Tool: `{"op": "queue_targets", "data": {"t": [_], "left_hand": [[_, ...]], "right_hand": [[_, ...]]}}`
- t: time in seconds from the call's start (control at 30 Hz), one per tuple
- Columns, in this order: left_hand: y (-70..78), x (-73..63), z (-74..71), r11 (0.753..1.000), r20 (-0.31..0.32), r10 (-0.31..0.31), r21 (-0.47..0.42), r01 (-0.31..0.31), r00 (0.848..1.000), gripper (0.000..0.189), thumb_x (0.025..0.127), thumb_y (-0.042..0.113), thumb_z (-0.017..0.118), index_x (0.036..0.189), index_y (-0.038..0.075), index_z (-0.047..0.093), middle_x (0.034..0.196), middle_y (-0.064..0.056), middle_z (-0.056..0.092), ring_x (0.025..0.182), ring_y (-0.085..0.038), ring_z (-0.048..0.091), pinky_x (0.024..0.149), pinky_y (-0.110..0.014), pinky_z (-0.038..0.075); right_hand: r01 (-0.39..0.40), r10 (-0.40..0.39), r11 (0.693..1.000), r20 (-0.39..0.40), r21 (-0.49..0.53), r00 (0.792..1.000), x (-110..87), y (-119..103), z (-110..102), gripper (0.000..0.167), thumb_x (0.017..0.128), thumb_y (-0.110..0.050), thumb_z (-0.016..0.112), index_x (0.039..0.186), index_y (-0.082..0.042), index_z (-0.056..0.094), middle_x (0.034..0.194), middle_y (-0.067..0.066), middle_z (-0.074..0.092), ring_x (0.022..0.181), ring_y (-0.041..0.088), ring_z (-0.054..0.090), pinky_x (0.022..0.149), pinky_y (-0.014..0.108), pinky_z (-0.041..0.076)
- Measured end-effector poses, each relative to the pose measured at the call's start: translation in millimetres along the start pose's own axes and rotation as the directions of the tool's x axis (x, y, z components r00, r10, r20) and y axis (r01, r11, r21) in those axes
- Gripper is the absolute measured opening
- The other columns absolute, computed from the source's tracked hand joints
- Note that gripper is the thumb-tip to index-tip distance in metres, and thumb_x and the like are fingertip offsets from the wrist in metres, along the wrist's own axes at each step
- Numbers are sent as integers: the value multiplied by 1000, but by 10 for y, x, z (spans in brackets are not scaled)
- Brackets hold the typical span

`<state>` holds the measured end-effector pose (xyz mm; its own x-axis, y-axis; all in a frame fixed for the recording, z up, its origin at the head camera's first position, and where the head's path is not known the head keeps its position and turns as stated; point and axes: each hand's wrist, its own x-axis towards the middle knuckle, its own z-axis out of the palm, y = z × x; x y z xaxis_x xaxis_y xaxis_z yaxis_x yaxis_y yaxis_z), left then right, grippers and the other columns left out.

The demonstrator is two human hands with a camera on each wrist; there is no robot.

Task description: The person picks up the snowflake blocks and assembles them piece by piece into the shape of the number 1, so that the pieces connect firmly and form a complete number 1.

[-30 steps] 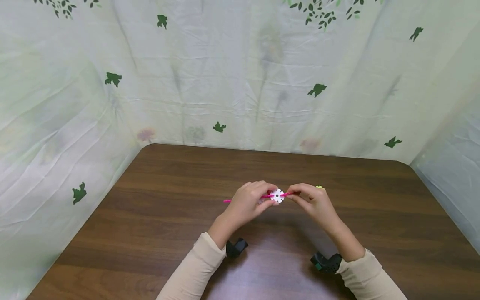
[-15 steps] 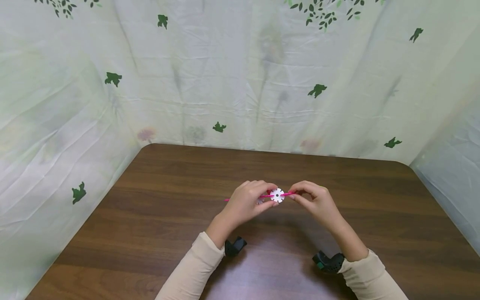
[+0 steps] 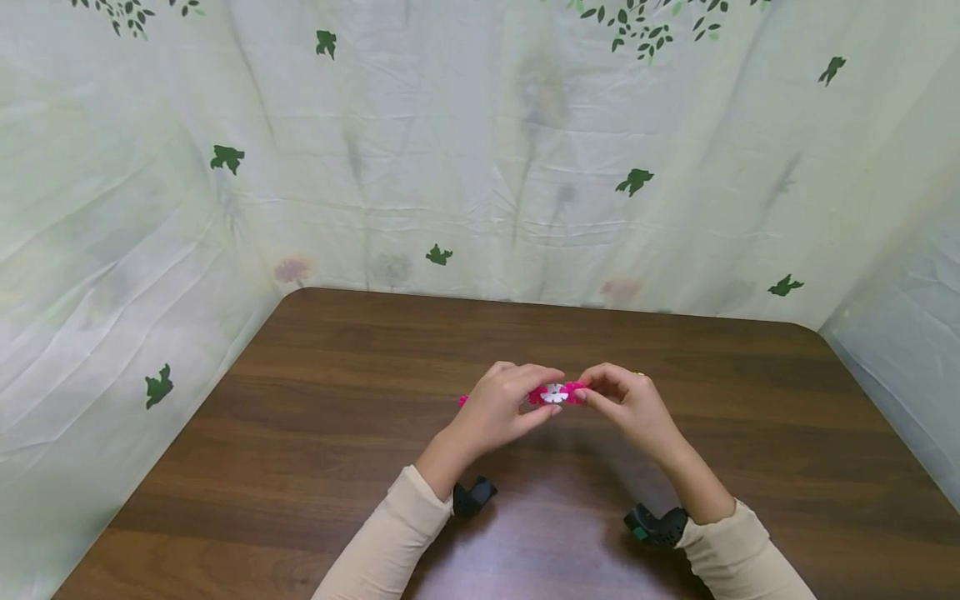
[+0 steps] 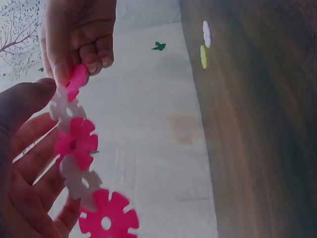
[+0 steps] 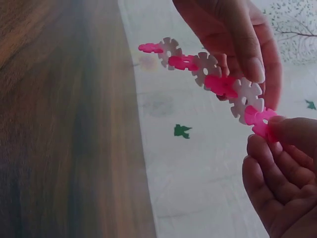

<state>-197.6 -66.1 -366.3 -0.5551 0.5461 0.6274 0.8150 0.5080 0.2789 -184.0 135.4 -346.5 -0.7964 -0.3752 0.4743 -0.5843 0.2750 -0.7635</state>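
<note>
A chain of several interlocked snowflake discs (image 5: 203, 69), pink alternating with white, stretches between both hands above the table. My left hand (image 3: 495, 408) grips it near its right end, thumb in front and fingers behind, around a white disc (image 3: 554, 398). The pink disc at that end (image 5: 260, 130) is pinched between thumb and fingers of my right hand (image 3: 633, 408). The chain's far end trails out past the left hand, showing as a small pink tip (image 3: 462, 401) in the head view; the stretch between is covered by the palm.
On the wooden table (image 3: 337, 467), a yellow disc (image 4: 203, 57) and a white disc (image 4: 206, 33) lie beyond the hands, mostly hidden behind the right hand in the head view. Printed curtains (image 3: 465, 167) hang along the back and sides.
The chain has turned about its length: the pink discs, earlier edge-on as thin lines, now show their faces, and the white one looks narrower. Both hands stay nearly in place.
</note>
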Motion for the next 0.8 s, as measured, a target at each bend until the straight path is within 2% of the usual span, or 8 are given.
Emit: {"op": "queue_targets", "data": {"t": [0.1,0.23,0.37,0.47,0.67,0.8], "left_hand": [[27,8,25,1000,-15,1,27,0,1000,41,73,24,75,109,7,62,102,0,64,92,-8,57,83,-30,36],[50,14,59,997,-50,9,78,-5,999,45,70,25,78,109,10,61,100,0,63,91,-11,57,82,-32,37],[56,12,84,994,-75,24,104,-16,997,47,69,27,78,110,11,60,98,2,62,89,-12,57,79,-29,38],[59,9,86,993,-89,37,113,-27,995,43,70,27,77,107,12,62,96,3,62,85,-11,55,75,-26,39],[61,12,75,994,-108,44,107,-32,993,35,71,24,77,101,12,65,90,5,62,76,-10,52,68,-22,39],[53,14,72,995,-117,42,95,-31,992,33,71,23,77,100,12,65,88,5,62,72,-10,51,66,-21,38]], "right_hand": [[-33,33,999,1,28,999,0,-7,6,10,76,9,64,84,5,60,73,13,61,60,12,58,52,24,47],[-93,91,989,24,112,996,-3,20,19,8,79,8,62,86,8,58,74,17,60,61,10,58,56,24,49],[-177,170,964,51,197,984,-10,132,48,10,82,4,61,90,8,58,77,16,60,62,15,59,59,25,50],[-209,202,948,56,241,978,-22,225,71,12,83,0,61,91,7,58,76,16,59,63,19,60,59,28,51],[-197,191,944,51,266,980,-35,254,90,14,83,-3,62,93,6,58,77,15,59,64,17,59,61,30,51],[-156,154,962,27,224,988,-24,214,74,18,82,-1,63,97,5,57,83,13,60,71,17,59,63,27,49]]}}
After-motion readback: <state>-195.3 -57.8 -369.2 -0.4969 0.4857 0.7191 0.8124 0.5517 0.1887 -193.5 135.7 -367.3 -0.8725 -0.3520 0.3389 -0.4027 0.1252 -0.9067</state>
